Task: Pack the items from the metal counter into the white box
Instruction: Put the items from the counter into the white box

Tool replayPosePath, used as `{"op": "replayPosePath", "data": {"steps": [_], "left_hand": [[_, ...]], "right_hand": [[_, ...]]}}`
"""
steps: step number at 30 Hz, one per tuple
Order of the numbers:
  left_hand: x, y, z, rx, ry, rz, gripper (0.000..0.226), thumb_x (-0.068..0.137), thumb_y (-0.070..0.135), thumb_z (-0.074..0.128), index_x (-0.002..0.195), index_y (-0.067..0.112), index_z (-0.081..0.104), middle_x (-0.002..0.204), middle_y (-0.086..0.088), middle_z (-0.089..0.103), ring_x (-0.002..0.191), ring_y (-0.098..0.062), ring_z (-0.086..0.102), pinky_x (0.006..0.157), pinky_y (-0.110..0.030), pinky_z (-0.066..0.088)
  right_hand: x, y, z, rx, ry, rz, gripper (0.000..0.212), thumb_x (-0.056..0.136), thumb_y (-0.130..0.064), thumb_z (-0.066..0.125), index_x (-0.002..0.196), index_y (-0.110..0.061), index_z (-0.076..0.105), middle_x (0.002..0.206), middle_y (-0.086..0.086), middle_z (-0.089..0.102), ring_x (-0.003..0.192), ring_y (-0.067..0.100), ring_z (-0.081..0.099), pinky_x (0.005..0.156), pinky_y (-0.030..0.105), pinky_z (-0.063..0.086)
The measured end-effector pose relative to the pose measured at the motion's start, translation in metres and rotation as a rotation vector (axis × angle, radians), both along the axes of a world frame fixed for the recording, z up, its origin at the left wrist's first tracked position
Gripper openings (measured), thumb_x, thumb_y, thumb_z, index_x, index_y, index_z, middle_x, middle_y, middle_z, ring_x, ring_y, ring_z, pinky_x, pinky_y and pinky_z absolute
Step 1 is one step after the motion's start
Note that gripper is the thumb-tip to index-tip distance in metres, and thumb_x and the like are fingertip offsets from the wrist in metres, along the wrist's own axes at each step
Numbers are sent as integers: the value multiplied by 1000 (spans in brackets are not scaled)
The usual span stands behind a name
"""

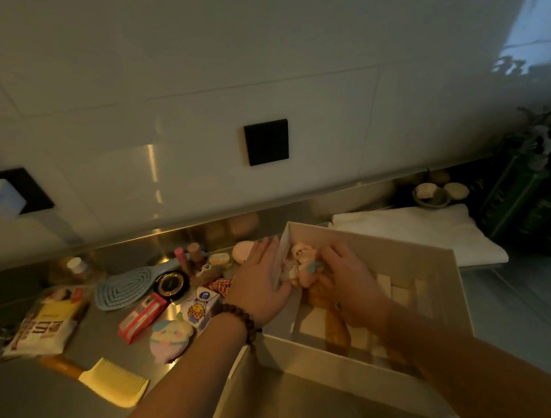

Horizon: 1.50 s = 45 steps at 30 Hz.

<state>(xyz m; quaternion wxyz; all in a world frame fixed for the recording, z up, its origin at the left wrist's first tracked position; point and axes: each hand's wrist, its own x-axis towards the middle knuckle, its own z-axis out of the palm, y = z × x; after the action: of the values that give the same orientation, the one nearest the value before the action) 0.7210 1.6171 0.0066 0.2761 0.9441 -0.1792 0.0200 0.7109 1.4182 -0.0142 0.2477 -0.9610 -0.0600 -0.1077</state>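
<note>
Left hand [262,284] lies flat against the box [421,261] wall; right hand [351,282] holds a doll [302,257] inside. Pressed carelessly, the thin wall could buckle, or the box slide on the table [32,408]

**Both hands at the white box**

Seen from the head: white box [410,262] open on the metal counter [30,391]. Left hand [261,279] flat against the box's left wall, fingers straight. Right hand [351,282] inside the box, curled over a pastel soft toy [302,257]. Left of the box: blue hairbrush [125,289], red carton [142,316], yellow comb [113,382]. Behind the box, a folded white towel [417,234].
</note>
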Motion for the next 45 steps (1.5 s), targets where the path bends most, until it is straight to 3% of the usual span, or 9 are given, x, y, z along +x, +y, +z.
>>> {"op": "replayPosePath", "data": {"steps": [5,8,10,14,20,24,28,36,45], "left_hand": [[1,0,-3,-12,18,30,74,87,50,44,149,29,8,157,9,8,142,-9,6,108,-27,10],[2,-1,-6,-9,9,51,71,88,53,40,148,30,10,156,8,11,142,-10,8,109,-29,12],[3,-3,-7,2,14,54,71,89,54,40,148,30,9,156,7,12,142,-12,9,110,-31,14],[4,-2,-6,9,43,28,74,86,57,38,148,30,7,156,6,11,142,-14,10,111,-34,16],[-2,-2,4,92,-11,75,74,87,55,41,148,26,12,155,2,16,141,-17,14,113,-38,20],[-12,1,16,174,-1,117,74,87,59,35,148,24,12,155,-1,18,140,-19,18,112,-43,24],[-36,13,27,157,-19,196,71,90,62,29,148,24,16,153,-2,24,137,-19,26,111,-44,27],[-92,87,40,121,-138,410,66,91,60,30,146,24,26,148,-1,35,133,-21,34,107,-44,32],[-147,214,14,189,-71,637,68,91,60,31,146,21,26,149,-5,34,134,-22,34,110,-39,27]], "right_hand": [[4,9,2,-1,-30,139,39,94,-28,50,133,-24,48,135,-8,47,120,4,45,110,31,33],[8,10,-3,-206,69,315,55,99,-39,37,149,-25,20,158,-7,13,140,2,0,112,26,-1],[11,8,-10,-326,162,352,63,98,-48,27,151,-24,2,159,-4,-5,139,5,-17,111,29,-9],[16,8,-17,-422,291,303,66,96,-57,18,150,-27,-7,159,-1,-10,145,15,-9,117,39,-1],[16,9,-4,-465,238,287,60,98,-51,18,151,-26,7,160,0,0,146,16,0,119,42,9],[0,16,13,-289,134,229,56,99,-41,29,150,-24,15,159,1,11,145,16,9,117,36,8],[-12,27,29,-378,-5,338,54,96,-28,46,146,-15,28,158,8,14,146,29,6,117,50,14],[-32,100,57,28,2,392,43,98,-41,38,140,-31,37,153,-2,28,139,18,27,111,42,26],[-49,223,56,-4,-24,578,39,96,-35,45,131,-20,50,141,2,40,126,19,42,102,33,37]]}}
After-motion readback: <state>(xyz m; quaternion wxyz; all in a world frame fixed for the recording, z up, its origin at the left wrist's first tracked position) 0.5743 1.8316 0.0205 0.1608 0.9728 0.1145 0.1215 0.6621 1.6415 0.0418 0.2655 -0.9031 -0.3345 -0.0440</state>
